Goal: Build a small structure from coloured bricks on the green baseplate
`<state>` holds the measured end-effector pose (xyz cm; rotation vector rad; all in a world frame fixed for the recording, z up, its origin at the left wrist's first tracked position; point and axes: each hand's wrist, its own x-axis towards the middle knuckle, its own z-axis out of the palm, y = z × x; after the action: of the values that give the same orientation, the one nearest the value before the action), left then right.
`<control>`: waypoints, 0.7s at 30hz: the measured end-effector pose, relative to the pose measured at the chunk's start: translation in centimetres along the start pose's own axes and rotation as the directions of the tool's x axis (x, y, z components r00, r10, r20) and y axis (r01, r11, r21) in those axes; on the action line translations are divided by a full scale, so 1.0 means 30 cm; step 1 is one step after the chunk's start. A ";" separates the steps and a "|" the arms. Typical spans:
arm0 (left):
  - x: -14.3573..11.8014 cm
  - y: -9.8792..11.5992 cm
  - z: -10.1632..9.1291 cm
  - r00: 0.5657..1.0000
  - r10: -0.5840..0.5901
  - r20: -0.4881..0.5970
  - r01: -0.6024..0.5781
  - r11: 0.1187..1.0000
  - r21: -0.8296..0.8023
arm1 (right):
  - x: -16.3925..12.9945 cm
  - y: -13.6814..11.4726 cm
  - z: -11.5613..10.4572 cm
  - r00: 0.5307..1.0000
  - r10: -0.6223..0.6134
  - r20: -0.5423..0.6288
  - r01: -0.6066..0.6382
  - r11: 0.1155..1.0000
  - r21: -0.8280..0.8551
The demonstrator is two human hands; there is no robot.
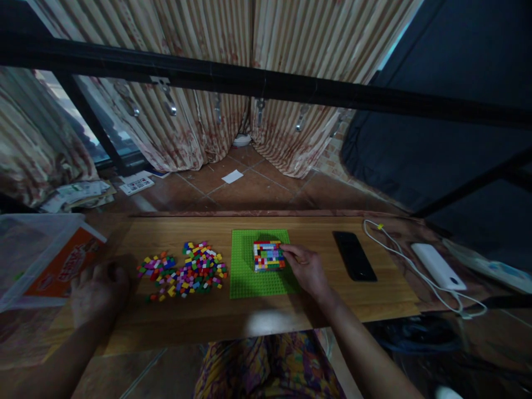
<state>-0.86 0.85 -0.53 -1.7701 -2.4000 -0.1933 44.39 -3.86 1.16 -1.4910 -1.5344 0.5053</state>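
A green studded baseplate (pixel 248 275) lies in the middle of the wooden board (pixel 257 310). On it stands a low multicoloured block of small bricks (pixel 268 255). My right hand (pixel 305 270) touches the block's right edge with its fingertips. A pile of loose coloured bricks (pixel 187 271) lies left of the plate. My left hand (pixel 97 291) rests curled on the board's left end, beside the pile; I cannot see anything in it.
A black phone (pixel 354 255) lies right of the baseplate. Further right are a white power bank (pixel 436 266) and its white cable (pixel 399 255). A clear plastic bin (pixel 25 249) holding an orange box stands at left. Curtains and tiled floor lie beyond.
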 end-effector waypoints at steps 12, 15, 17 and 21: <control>0.002 -0.008 0.013 1.000 -0.001 0.004 0.001 1.000 0.002 | 0.000 0.015 0.036 0.975 0.206 -0.079 -0.175 0.941 0.289; 0.001 -0.008 0.013 1.000 -0.001 0.001 0.001 1.000 -0.010 | 0.011 0.020 0.047 0.955 0.284 -0.091 -0.230 0.896 0.379; -0.001 -0.007 0.010 1.000 -0.002 0.009 0.002 1.000 -0.015 | 0.018 0.026 0.050 0.938 0.336 -0.080 -0.268 0.854 0.447; -0.005 -0.004 0.008 1.000 0.014 -0.004 -0.014 1.000 -0.018 | 0.025 0.038 0.052 0.913 0.406 -0.044 -0.321 0.781 0.536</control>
<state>-0.96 0.73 -0.78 -1.7916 -2.3902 -0.2180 43.87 -2.48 -0.30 -1.3502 -0.8750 0.9281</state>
